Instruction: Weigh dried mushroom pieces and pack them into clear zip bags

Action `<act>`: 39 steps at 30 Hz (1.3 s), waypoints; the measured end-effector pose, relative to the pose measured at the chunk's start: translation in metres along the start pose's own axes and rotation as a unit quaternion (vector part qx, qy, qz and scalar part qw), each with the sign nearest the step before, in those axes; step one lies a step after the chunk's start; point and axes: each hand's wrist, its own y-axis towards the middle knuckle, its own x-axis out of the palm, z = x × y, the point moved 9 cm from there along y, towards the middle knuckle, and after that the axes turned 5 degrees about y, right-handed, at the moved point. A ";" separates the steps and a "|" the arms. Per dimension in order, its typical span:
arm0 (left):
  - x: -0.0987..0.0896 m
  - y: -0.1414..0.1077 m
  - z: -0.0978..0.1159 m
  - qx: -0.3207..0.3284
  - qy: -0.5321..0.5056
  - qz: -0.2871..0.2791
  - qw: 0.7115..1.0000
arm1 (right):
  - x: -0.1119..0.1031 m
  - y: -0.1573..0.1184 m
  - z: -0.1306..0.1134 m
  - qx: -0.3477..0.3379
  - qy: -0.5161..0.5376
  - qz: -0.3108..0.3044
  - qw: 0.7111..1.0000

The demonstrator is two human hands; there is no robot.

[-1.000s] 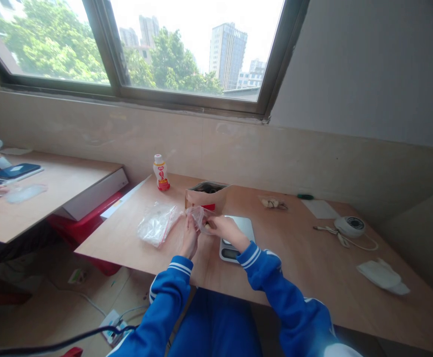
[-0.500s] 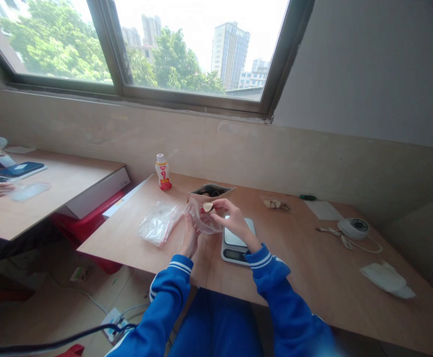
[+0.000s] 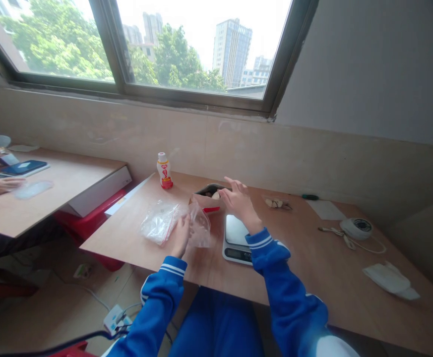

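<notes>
My left hand [image 3: 182, 234] pinches the edge of a clear plastic bag [image 3: 201, 232], which hangs limp above the table. Beyond it stands an open brown pouch [image 3: 198, 199] with a red mark on its front and dark pieces inside. At the pouch's mouth, my right hand [image 3: 238, 202] has thumb and fingers on a pale, dark-edged slice [image 3: 216, 196]; the other fingers are raised. Below the right wrist lies a kitchen scale [image 3: 234, 231], partly covered by the sleeve. A pile of clear zip bags [image 3: 158, 221] is left of my left hand.
A red-and-white bottle [image 3: 164, 171] stands behind the bags. To the right lie a small bag of pale slices [image 3: 277, 203], white paper [image 3: 326, 209], a white camera-like device [image 3: 355, 227] with a cable, and crumpled white material [image 3: 390, 280]. Another person's hand [image 3: 1, 187] rests on the left table.
My right hand has moved from the clear bag up to the pouch's mouth with the slice. My left hand has shifted slightly left and down, and the bag now hangs limp.
</notes>
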 end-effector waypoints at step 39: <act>-0.039 0.023 0.065 0.269 0.300 0.001 0.915 | 0.018 0.013 0.009 0.124 0.085 0.036 0.988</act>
